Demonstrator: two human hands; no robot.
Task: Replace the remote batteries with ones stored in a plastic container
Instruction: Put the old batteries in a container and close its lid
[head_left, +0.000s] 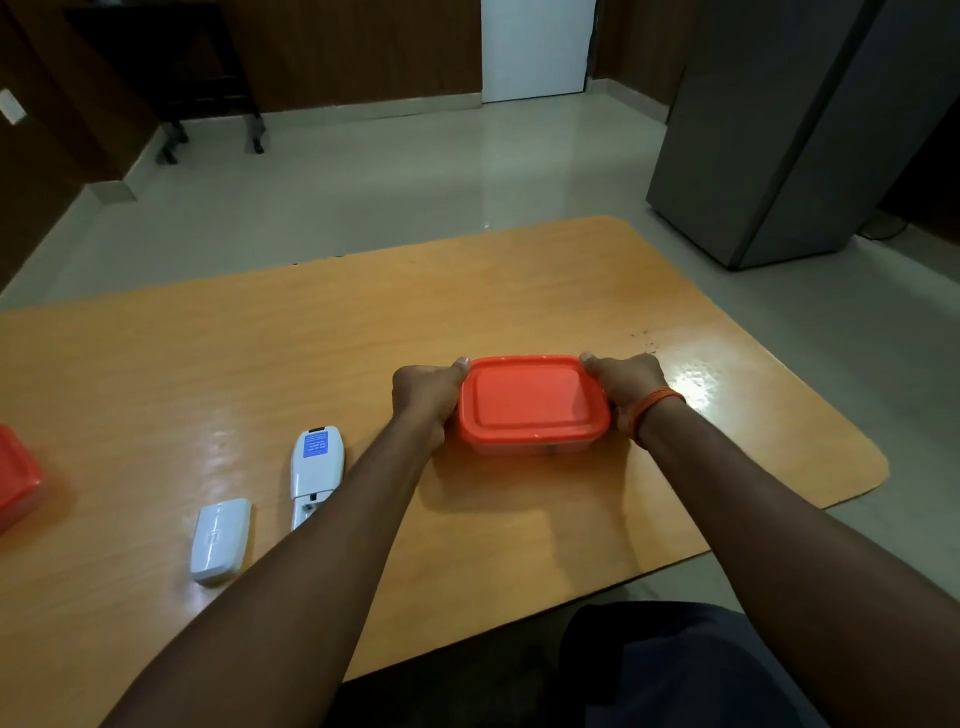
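Evidently both hands, left hand (423, 397) and right hand (626, 387), clasped the lidded container (532, 408), whose orange lid (530, 397) needed prying off next.

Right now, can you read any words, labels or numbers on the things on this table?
On the white remote, a blue label: lines of white print, too blurred to read.
On the loose battery cover: a faint moulded mark, too small to read.
On the orange container: no writing visible.
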